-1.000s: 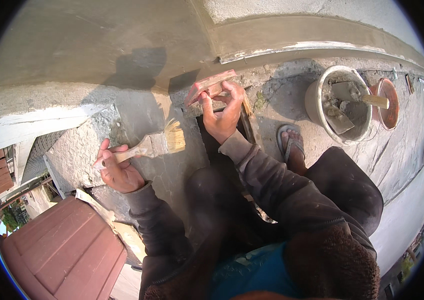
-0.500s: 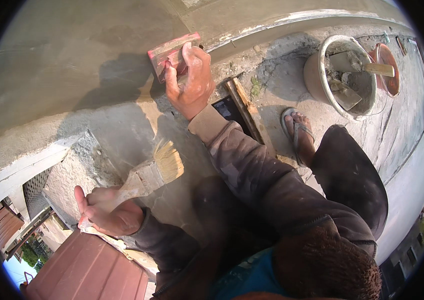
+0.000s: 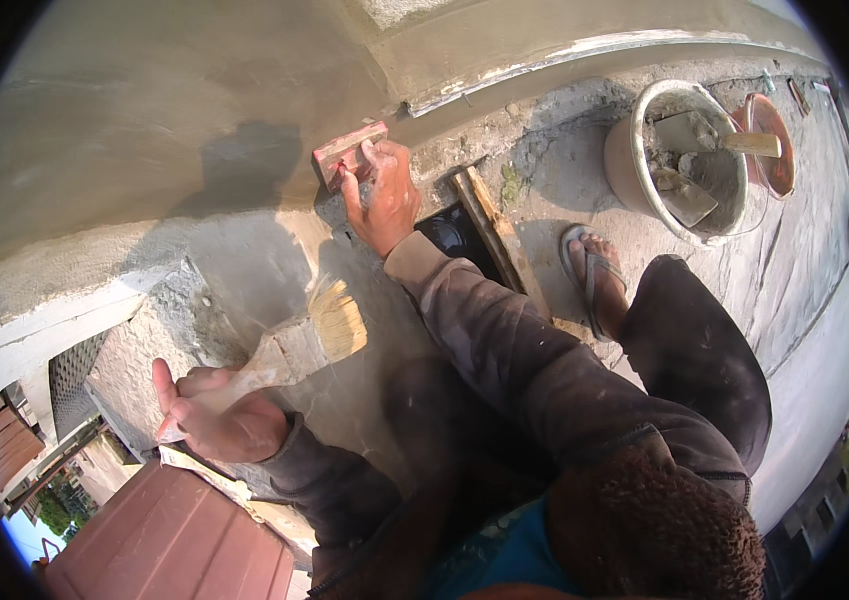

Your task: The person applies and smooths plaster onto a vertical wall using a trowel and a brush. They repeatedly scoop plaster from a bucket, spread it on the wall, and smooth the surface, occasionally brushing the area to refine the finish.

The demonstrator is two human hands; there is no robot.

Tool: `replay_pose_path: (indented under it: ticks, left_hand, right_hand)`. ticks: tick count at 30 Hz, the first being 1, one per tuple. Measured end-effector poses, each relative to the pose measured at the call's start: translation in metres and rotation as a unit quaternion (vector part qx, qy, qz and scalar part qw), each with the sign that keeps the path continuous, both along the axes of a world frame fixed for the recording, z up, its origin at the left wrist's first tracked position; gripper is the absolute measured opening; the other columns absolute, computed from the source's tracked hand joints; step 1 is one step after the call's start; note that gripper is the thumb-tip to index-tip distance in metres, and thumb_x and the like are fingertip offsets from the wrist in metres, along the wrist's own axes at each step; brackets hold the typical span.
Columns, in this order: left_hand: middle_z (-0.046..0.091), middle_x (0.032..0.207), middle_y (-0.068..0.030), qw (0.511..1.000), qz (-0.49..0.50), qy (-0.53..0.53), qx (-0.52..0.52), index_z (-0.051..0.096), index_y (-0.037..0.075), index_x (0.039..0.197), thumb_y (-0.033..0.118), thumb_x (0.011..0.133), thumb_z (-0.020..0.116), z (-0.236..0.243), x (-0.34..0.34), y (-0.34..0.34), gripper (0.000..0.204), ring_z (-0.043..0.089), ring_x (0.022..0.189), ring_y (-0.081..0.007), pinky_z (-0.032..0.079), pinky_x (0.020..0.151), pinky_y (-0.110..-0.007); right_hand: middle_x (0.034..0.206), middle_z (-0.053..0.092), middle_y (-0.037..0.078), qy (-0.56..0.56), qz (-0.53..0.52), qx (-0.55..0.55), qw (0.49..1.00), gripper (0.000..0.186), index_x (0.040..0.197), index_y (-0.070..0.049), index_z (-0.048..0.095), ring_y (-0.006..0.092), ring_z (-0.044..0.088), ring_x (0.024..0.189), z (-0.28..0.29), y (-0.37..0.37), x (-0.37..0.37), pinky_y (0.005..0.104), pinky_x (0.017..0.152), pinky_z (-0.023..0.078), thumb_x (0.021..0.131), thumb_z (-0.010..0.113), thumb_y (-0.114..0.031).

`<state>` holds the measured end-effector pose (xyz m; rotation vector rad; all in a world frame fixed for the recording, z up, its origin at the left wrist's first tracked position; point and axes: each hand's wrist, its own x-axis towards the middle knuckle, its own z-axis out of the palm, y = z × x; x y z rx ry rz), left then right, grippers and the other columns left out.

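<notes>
My right hand (image 3: 385,200) is closed on a small red float (image 3: 350,158), whose face lies against the wet grey plastered wall (image 3: 145,120), close to its lower edge. Nearer to me on the left, a wide brush (image 3: 295,350) with pale bristles rests in my left hand (image 3: 225,415). Its handle runs across the palm; the thumb and some fingers close round it while one finger sticks out. The bristles point right, away from the wall.
At the right stands a bucket (image 3: 625,165) of mortar with a wooden-handled trowel (image 3: 750,143) in it, beside an orange-red bucket (image 3: 783,165). A wooden strip (image 3: 500,235) borders a dark opening near my sandalled foot (image 3: 600,275). Reddish-brown roofing (image 3: 165,530) lies lower left.
My right hand has slid the float down the wall toward its lower edge. The left hand and brush stay nearly in place.
</notes>
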<state>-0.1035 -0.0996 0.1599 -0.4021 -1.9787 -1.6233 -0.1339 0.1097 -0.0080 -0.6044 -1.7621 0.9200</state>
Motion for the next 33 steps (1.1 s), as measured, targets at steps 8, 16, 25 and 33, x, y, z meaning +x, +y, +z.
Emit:
replay_pose_path:
  ticks: [8,16,25,33]
  left_hand:
    - [0.052,0.074,-0.0021,0.998,0.03,0.005,0.063,0.044,-0.017,0.139,0.037,0.101,0.056,0.002,-0.002,0.009,0.067,0.05,0.069,-0.0097,0.043,0.071,-0.023]
    - [0.062,0.095,-0.013,0.999,0.021,0.029,0.014,0.052,-0.012,0.137,0.02,0.109,0.034,-0.008,-0.003,-0.01,0.046,0.051,0.08,-0.018,0.045,0.085,-0.035]
    - [0.054,0.087,-0.0046,0.996,0.041,-0.04,0.075,0.043,-0.01,0.145,0.033,0.106,0.047,0.006,-0.005,0.001,0.058,0.051,0.085,-0.0127,0.041,0.085,-0.03]
    - [0.059,0.093,-0.0043,0.913,-0.031,-0.186,0.361,0.049,0.003,0.133,0.036,0.105,0.054,0.018,-0.006,0.013,0.044,0.059,0.087,-0.0131,0.051,0.08,-0.028]
  right_hand:
    - [0.112,0.056,0.014,0.205,-0.057,0.064,0.975,0.047,0.12,-0.006,0.063,0.0252,0.062,0.089,0.153,0.05,-0.004,0.0339,0.067,0.055,0.075,0.077,-0.001]
    - [0.105,0.061,0.009,0.059,0.021,0.11,0.992,0.037,0.105,-0.01,0.073,0.0281,0.065,0.09,0.053,0.009,0.007,0.0361,0.073,0.056,0.069,0.078,-0.001]
    - [0.113,0.059,0.014,0.23,-0.043,0.145,0.961,0.042,0.113,-0.006,0.071,0.023,0.065,0.092,0.174,0.053,-0.017,0.0334,0.071,0.057,0.073,0.077,0.006]
    - [0.117,0.062,0.014,0.173,0.241,-0.09,0.951,0.04,0.114,-0.002,0.069,0.0238,0.065,0.107,0.098,0.012,0.094,0.0346,0.09,0.053,0.075,0.075,0.006]
